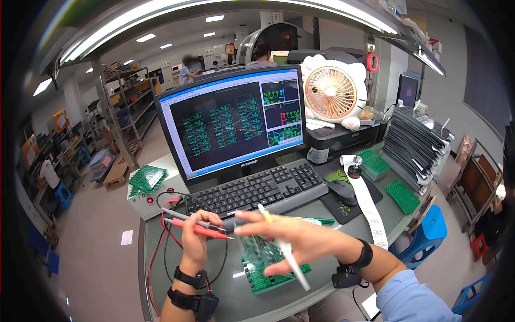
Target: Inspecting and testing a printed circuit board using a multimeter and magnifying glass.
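Observation:
My left hand [196, 239] is closed around a pair of test probes: a red probe [206, 231] and a grey probe [185, 222]. Their metal tips point right, toward my other hand. A white pen [292, 263] with a yellow band lies between the fingers of my right hand [300, 236], whose fingers are stretched out. Under that hand is a stack of green circuit boards [263, 284] on the bench. A blurred green board [248, 244] shows just above the stack, partly behind the fingers; I cannot tell whether the hand touches it.
A monitor [220, 123] with board layouts stands behind a black keyboard [257, 190]. Right of it are a mouse [342, 192], a paper strip [370, 214], more green boards [402, 196] and a stack of black trays [413, 145]. Red and black leads run from a white box [147, 198].

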A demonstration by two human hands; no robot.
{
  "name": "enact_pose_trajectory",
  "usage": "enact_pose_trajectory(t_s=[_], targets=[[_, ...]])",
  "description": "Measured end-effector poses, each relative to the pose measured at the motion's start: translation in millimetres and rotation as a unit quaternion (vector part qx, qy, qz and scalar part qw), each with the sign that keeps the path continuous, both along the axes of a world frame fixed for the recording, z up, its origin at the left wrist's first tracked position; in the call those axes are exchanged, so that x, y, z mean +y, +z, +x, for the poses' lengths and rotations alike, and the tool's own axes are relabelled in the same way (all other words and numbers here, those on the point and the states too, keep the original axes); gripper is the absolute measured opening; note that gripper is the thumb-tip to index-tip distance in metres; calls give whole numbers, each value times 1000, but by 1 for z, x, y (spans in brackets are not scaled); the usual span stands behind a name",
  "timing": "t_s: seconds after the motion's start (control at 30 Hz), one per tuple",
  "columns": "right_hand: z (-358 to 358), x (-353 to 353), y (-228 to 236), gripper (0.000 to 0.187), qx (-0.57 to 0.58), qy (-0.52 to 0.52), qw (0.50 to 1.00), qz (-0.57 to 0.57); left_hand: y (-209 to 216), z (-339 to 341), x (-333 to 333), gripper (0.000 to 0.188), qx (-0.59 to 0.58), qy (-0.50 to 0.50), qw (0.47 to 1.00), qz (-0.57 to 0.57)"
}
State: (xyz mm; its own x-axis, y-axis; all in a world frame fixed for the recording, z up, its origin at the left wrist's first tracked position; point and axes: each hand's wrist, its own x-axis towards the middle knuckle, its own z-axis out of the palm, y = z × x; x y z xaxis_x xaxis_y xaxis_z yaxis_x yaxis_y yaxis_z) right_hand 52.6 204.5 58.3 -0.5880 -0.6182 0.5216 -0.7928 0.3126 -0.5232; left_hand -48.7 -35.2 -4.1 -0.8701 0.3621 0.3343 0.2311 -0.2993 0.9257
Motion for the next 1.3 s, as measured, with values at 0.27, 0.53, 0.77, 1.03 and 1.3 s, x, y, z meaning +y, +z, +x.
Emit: enact_pose_trajectory(t_s=[0.27,0.53,0.77,1.03,1.3], targets=[[-6,11,-30,71,-276,182,868,-370,19,42,10,54,-109,-372,914,118],[-13,53,-57,53,-149,37,987,-58,-1,44,-8,55,29,-228,968,-101],[-18,55,-69,50,-92,33,994,51,-9,37,1,50,150,-162,959,-177],[-17,52,-71,45,-86,6,995,55,-11,32,-2,35,116,-195,950,-212],[-17,50,-72,45,-73,1,996,53,-17,32,1,45,166,-176,954,-177]])
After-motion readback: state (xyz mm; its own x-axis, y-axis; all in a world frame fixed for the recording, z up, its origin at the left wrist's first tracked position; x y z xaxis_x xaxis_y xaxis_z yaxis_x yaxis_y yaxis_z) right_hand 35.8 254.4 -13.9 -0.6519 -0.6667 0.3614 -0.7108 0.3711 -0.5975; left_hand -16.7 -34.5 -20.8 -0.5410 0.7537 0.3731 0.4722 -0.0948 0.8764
